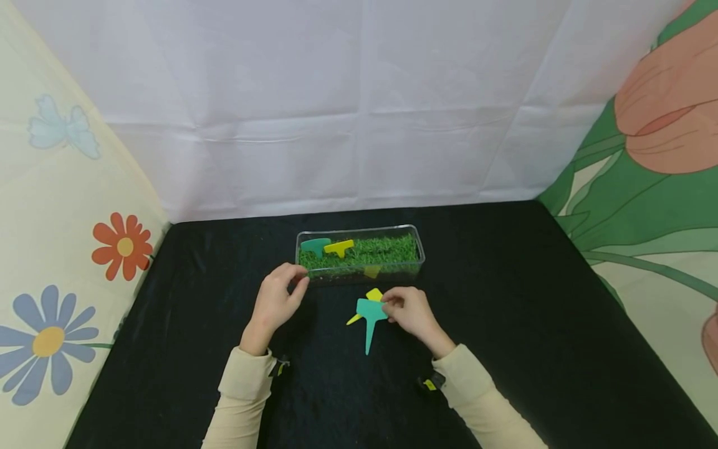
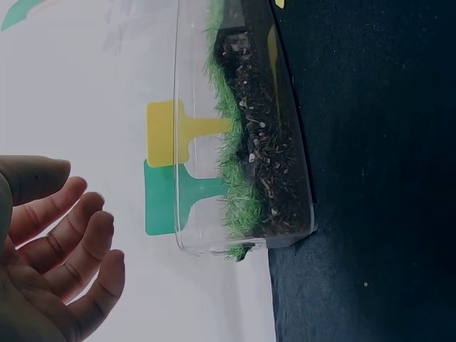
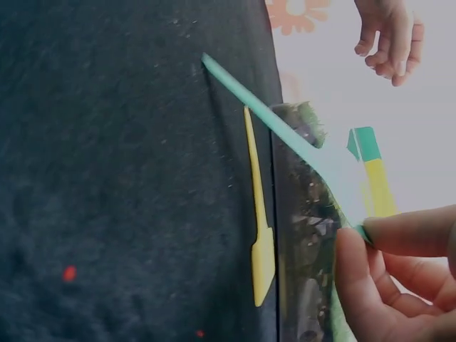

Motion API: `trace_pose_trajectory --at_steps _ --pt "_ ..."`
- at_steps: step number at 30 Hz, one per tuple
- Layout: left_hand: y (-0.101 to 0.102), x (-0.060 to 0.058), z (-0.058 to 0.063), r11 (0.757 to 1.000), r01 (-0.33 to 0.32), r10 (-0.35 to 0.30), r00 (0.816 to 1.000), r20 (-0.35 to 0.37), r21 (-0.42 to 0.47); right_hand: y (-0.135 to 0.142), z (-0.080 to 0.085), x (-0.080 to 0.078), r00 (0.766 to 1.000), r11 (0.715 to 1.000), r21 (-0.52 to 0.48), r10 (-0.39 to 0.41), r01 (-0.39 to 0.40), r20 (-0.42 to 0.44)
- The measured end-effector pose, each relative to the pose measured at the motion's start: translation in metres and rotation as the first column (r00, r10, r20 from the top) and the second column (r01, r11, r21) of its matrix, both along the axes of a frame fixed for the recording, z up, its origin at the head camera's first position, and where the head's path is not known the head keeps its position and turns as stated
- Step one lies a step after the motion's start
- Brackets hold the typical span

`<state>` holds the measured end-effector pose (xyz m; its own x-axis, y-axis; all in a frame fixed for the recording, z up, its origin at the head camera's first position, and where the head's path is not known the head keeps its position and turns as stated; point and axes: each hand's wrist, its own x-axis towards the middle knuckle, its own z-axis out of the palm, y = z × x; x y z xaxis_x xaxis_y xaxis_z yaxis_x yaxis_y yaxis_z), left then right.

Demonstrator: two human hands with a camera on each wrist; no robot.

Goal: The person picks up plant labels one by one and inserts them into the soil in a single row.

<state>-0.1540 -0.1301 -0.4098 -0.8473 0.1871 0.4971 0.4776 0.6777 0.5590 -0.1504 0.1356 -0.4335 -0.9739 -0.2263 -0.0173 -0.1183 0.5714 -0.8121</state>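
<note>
My right hand [image 1: 412, 312] pinches one edge of a teal T-shaped plant label [image 1: 370, 309] between thumb and fingertips, its pointed stem toward me. A yellow plant label [image 3: 262, 260] lies on the black cloth, partly behind the teal one in the head view. My left hand [image 1: 277, 298] holds nothing; its fingers are loosely bent beside the front left corner of a clear planter box [image 1: 422, 246]. In that box, a teal label [image 2: 160, 206] and a yellow label [image 2: 160, 132] stand side by side in the grass [image 1: 387, 251] at the left end.
Dark soil [image 2: 263, 157] shows through the planter's clear wall under the grass. Black cloth [image 1: 516, 324] covers the table. A white curtain [image 1: 314, 112] hangs behind, with flower-printed sheets on both sides. A small device is strapped to each wrist.
</note>
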Motion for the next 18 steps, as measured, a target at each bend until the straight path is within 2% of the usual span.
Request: trace_pose_trajectory --at_steps 4,10,18 --pt "0.001 0.0 0.0 1.0 0.003 -0.003 1.0 0.001 -0.004 -0.001 0.005 0.001 0.998 0.999 -0.037 -0.03 0.028 -0.053" --pt "0.003 0.0 0.002 1.0 0.007 -0.007 1.0 0.009 -0.007 -0.002 0.013 0.001 0.99 0.998 -0.061 -0.032 0.024 -0.136" --pt "0.01 0.003 0.006 0.999 0.051 -0.051 0.999 0.015 0.002 -0.002 0.021 0.002 0.962 0.999 -0.046 -0.033 0.022 -0.272"
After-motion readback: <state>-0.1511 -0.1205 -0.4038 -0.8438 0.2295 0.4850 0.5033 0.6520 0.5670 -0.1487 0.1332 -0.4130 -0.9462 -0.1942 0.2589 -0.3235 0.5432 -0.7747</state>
